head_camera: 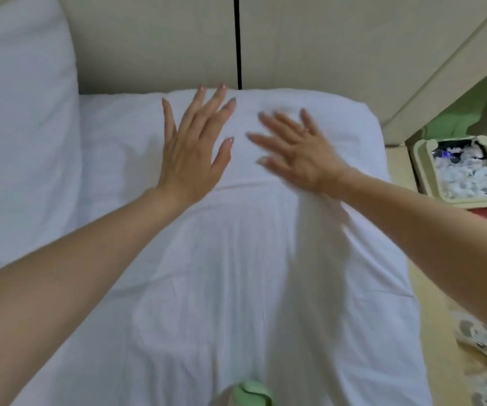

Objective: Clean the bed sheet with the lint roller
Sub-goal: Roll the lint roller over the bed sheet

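While the bed sheet fills mid-frame, your left hand and right hand are both spread wide open over it, holding nothing.

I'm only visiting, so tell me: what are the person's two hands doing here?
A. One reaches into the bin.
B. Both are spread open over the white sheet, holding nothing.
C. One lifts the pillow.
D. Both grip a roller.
B: the left hand and the right hand both show straight, spread fingers over the white bed sheet, and neither grips anything.
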Demonstrator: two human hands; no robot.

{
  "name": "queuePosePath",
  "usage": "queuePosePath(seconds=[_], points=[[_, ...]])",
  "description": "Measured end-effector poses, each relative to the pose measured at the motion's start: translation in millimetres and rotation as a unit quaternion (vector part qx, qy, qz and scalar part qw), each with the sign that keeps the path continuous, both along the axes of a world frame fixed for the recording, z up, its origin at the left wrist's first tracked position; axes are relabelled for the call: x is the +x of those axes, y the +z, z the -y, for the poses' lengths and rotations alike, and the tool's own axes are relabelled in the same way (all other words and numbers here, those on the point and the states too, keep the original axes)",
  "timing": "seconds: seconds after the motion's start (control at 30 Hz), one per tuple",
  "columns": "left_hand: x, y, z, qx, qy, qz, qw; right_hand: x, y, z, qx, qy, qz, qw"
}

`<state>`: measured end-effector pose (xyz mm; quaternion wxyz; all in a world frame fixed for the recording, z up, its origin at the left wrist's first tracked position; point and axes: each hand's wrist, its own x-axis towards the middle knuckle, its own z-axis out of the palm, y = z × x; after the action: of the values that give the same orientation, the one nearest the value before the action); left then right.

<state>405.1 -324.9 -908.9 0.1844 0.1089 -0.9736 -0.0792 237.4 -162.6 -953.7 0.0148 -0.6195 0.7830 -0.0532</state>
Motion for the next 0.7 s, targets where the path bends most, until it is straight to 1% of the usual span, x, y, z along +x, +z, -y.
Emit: queuePosePath(seconds=[0.03, 0.07, 0.1, 0.13, 0.2, 0.27, 0.33, 0.37, 0.4, 0.47, 0.5, 0.53, 0.57, 0.6, 0.67, 0.7], points=[[13.0, -5.1, -7.3, -0.013, -0.042, -0.008, 0.999, -33.1, 5.0, 0.5, 0.016, -0.099, 0.006, 0.995], [25.2, -12.6, -12.9, -0.028, -0.090, 0.000, 0.996, -56.2, 8.1, -1.2, 0.039, -0.170, 0.019, 0.985], [36.2, -21.8, -17.4, -0.045, -0.134, 0.026, 0.990, -69.7, 11.0, -2.5, 0.062, -0.219, 0.038, 0.973], [45.0, -30.9, -20.4, -0.060, -0.156, 0.067, 0.984, -77.0, 13.4, -2.2, 0.079, -0.256, 0.061, 0.961], [50.2, -48.2, -15.1, -0.072, -0.134, 0.143, 0.978, -79.8, 15.1, -2.5, 0.081, -0.310, 0.085, 0.943], [37.6, -54.9, 0.3, -0.069, -0.070, 0.190, 0.977, -75.5, 13.0, -4.3, 0.042, -0.323, 0.075, 0.942], [17.2, -54.6, 20.3, -0.063, -0.017, 0.211, 0.975, -63.6, 16.2, -5.2, 0.002, -0.310, 0.054, 0.949], [6.0, -53.4, 30.3, -0.049, 0.010, 0.219, 0.975, -49.9, 18.6, -4.3, -0.023, -0.285, 0.052, 0.957], [-4.6, -51.3, 39.3, -0.032, 0.041, 0.222, 0.974, -31.2, 21.9, -3.0, -0.052, -0.235, 0.057, 0.969], [-21.1, -47.4, 54.0, 0.006, 0.092, 0.234, 0.968, 9.9, 20.8, -4.3, -0.079, -0.067, 0.047, 0.994], [-27.0, -44.0, 60.3, 0.028, 0.103, 0.246, 0.963, 21.9, 15.1, -8.8, -0.070, 0.006, 0.024, 0.997], [-30.4, -39.9, 67.5, 0.047, 0.110, 0.257, 0.959, 23.5, 10.2, -13.9, -0.050, 0.026, 0.015, 0.998], [-30.8, -35.9, 77.0, 0.063, 0.122, 0.265, 0.954, 16.4, 8.5, -18.2, -0.036, -0.014, 0.027, 0.999], [-29.1, -32.5, 90.1, 0.077, 0.145, 0.262, 0.951, 1.8, 6.1, -20.3, -0.041, -0.099, 0.044, 0.993], [-21.8, -27.0, 122.7, 0.105, 0.209, 0.243, 0.941, -33.9, 7.7, -22.6, -0.046, -0.279, 0.076, 0.956], [-18.6, -24.1, 135.7, 0.119, 0.229, 0.234, 0.937, -49.3, 11.4, -23.8, -0.041, -0.338, 0.092, 0.936]])
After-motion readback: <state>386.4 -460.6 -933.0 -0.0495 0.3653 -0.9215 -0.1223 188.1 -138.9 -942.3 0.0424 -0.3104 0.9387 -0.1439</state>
